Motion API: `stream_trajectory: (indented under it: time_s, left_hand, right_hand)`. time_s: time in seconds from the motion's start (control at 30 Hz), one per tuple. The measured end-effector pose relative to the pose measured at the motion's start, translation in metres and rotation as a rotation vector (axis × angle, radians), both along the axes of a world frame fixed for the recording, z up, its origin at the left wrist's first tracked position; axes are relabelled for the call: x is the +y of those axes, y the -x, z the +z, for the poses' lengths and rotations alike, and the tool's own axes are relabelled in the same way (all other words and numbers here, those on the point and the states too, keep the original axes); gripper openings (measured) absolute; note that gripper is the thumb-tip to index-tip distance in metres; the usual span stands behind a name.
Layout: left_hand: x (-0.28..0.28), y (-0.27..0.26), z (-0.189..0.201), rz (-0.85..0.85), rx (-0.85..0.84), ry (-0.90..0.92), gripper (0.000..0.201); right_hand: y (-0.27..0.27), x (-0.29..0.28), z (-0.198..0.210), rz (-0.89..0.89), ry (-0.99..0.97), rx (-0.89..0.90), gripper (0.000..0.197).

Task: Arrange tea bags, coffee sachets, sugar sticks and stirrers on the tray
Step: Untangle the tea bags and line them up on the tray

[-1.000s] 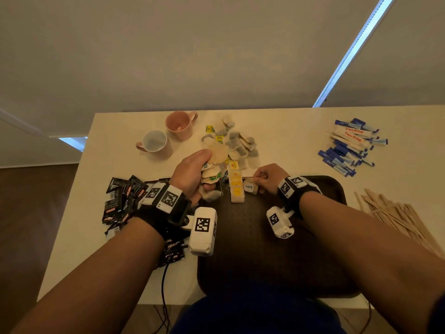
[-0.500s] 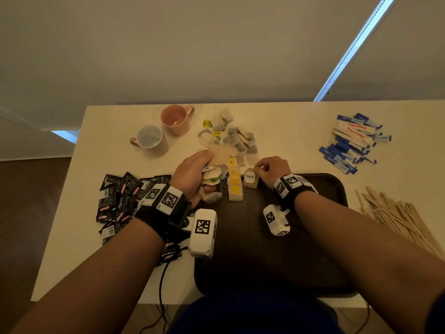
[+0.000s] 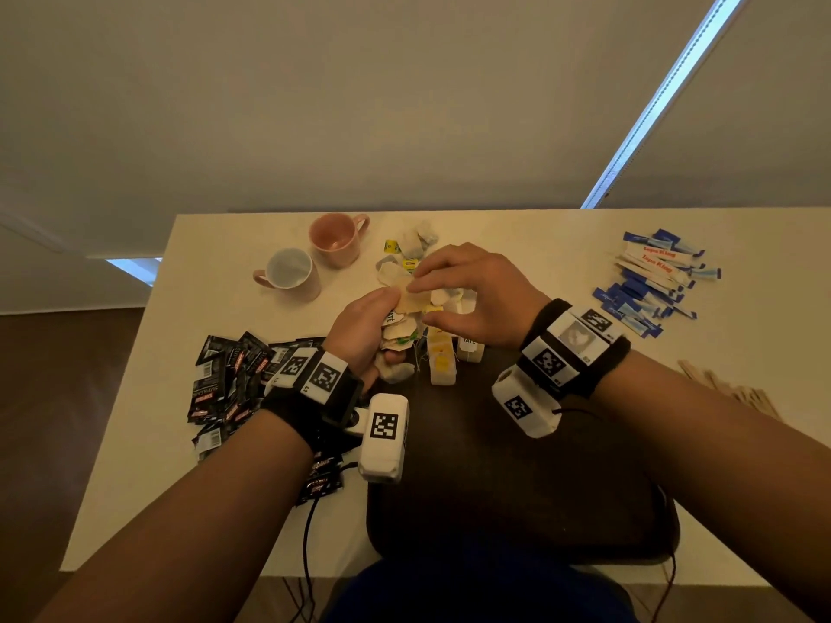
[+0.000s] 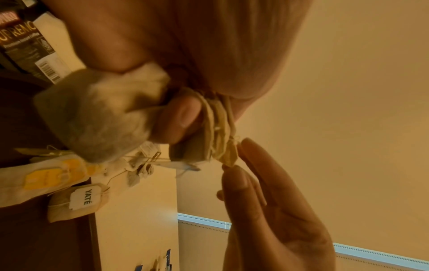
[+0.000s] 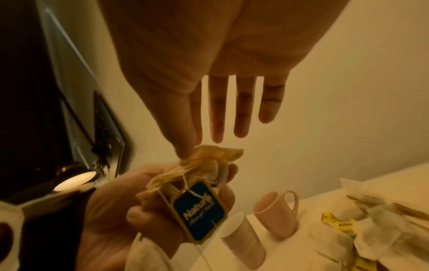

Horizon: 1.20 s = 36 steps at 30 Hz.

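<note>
My left hand (image 3: 368,317) grips a bunch of tea bags (image 3: 404,328) above the tray's far left corner; the bunch also shows in the wrist views (image 4: 92,119) (image 5: 197,183), with a blue tag hanging from it. My right hand (image 3: 422,305) reaches over it, fingers straight, and its fingertips (image 5: 185,152) touch the top tan bag's edge. On the dark tray (image 3: 517,487) lie a short row of yellow-tagged tea bags (image 3: 443,359) and one tagged YATÉ (image 3: 470,348). The tea bag pile (image 3: 413,245) lies behind the hands.
Black coffee sachets (image 3: 225,375) lie left of the tray. Blue and white sugar sticks (image 3: 652,281) are at the back right, and wooden stirrers (image 3: 737,393) lie right of the tray. Two pink mugs (image 3: 335,238) (image 3: 290,272) stand at the back left.
My right hand has left the YATÉ bag on the tray and risen to the bunch in my left hand. The left hand has kept its hold in place.
</note>
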<state>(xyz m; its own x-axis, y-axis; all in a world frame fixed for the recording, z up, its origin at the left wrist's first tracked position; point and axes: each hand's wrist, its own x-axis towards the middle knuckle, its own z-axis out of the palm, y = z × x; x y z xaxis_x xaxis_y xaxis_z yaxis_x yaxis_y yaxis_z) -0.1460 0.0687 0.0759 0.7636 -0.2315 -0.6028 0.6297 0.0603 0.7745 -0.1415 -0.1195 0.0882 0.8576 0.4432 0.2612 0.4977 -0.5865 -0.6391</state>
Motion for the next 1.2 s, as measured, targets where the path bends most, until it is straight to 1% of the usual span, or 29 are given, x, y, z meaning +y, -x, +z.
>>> stream_trajectory:
  time_s: [0.1, 0.2, 0.27, 0.33, 0.5, 0.6, 0.77, 0.87, 0.9, 1.0, 1.03, 1.07, 1.2]
  left_hand:
    - [-0.004, 0.004, 0.005, -0.017, -0.04, -0.002, 0.03]
    - [-0.005, 0.007, 0.003, -0.022, -0.085, -0.013, 0.04]
    - [-0.003, 0.008, 0.0, -0.027, -0.092, -0.028, 0.047]
    - [-0.002, 0.01, 0.001, -0.031, -0.085, -0.036, 0.052]
    - [-0.001, 0.016, 0.009, -0.023, 0.004, -0.03, 0.059]
    - [0.002, 0.017, 0.009, 0.001, 0.011, -0.005, 0.064]
    - [0.006, 0.016, 0.015, -0.017, -0.042, 0.05, 0.053]
    - [0.008, 0.014, 0.018, -0.044, -0.138, 0.034, 0.063]
    - [0.007, 0.014, 0.02, -0.038, -0.167, 0.008, 0.059]
    - [0.004, 0.014, 0.028, -0.018, -0.198, -0.084, 0.027]
    - [0.002, 0.014, 0.031, -0.013, -0.208, -0.115, 0.019]
    - [0.001, 0.015, 0.033, -0.008, -0.238, -0.146, 0.016]
    - [-0.002, 0.012, 0.035, -0.078, -0.388, -0.233, 0.02]
  right_hand:
    - [0.002, 0.008, 0.0, 0.042, 0.048, -0.003, 0.027]
    - [0.003, 0.01, -0.002, 0.039, 0.001, 0.008, 0.017]
    - [0.005, 0.01, -0.002, 0.021, -0.014, 0.012, 0.015]
    - [0.008, 0.011, -0.001, -0.024, -0.05, 0.022, 0.015]
    - [0.013, 0.01, 0.005, -0.188, -0.235, 0.116, 0.014]
    - [0.014, 0.008, 0.008, -0.248, -0.3, 0.166, 0.014]
    - [0.016, 0.004, 0.015, -0.287, -0.315, 0.174, 0.014]
    - [0.016, 0.001, 0.014, -0.324, -0.303, 0.207, 0.016]
    - [0.017, 0.0, 0.014, -0.331, -0.3, 0.218, 0.016]
    - [0.018, 0.0, 0.015, -0.33, -0.289, 0.248, 0.016]
    - [0.018, 0.0, 0.016, -0.327, -0.292, 0.262, 0.015]
    - [0.019, 0.0, 0.018, -0.326, -0.299, 0.28, 0.015]
    - [0.02, 0.0, 0.022, -0.321, -0.336, 0.348, 0.014]
